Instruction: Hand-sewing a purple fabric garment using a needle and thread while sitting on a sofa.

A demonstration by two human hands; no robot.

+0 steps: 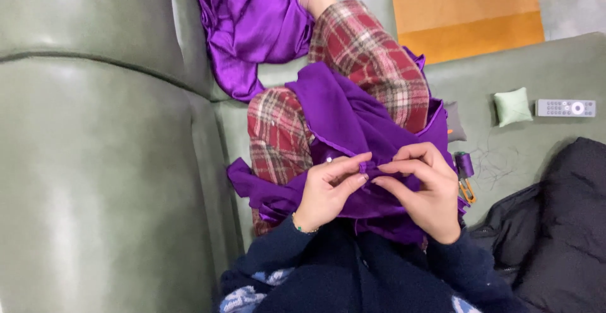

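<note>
Grey-green leather sofa [95, 149], person seated in plaid trousers [366, 54]; orange rug [467, 10] on floor beyond. Purple cloth [341, 117] lies over the lap. Left hand [325, 190] and right hand [426, 190] both pinch a folded edge of it, fingertips nearly touching. Best to keep the fold flat and taut between the pinches. Shiny purple satin [252, 23] by the sofa back. On the seat to the right: pale green pincushion [512, 106], remote control [565, 108], loose thread [495, 161], dark jacket [562, 224] at right edge.
</note>
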